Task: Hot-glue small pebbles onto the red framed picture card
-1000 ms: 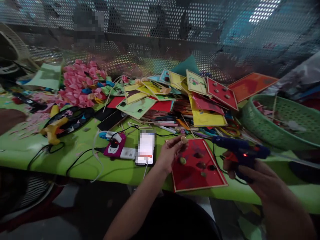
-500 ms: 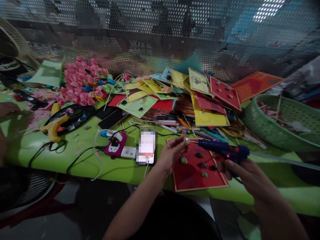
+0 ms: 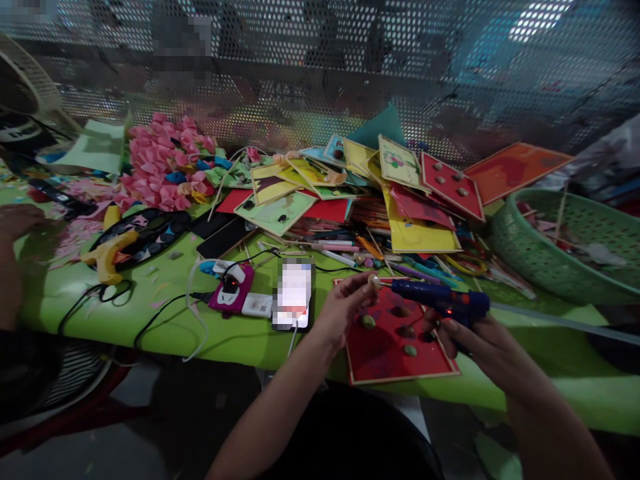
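Between the thumb and fingertips of my left hand (image 3: 345, 303) is a small pale pebble (image 3: 373, 281). My right hand (image 3: 473, 337) grips a dark blue glue gun (image 3: 435, 298) with a glowing red light, and its nozzle tip meets the pebble or sits just short of it. A clear glue stick (image 3: 560, 317) extends from the gun's back. Under both hands lies a red card (image 3: 385, 370) with a pale wooden border, bearing several green and dark stones. My fingers and the gun hide part of its upper area.
Framed cards (image 3: 425, 230) and pens are heaped behind, beside a green basket (image 3: 520, 260). Left of my hands are a lit phone (image 3: 293, 293), a purple power strip (image 3: 230, 297), a yellow glue gun (image 3: 107, 257) and pink paper pieces (image 3: 165, 160). Another person's hand (image 3: 20, 220) rests at far left.
My right hand has shifted slightly left with the glue gun, bringing its nozzle closer to the pebble. My left hand stays nearly in place.
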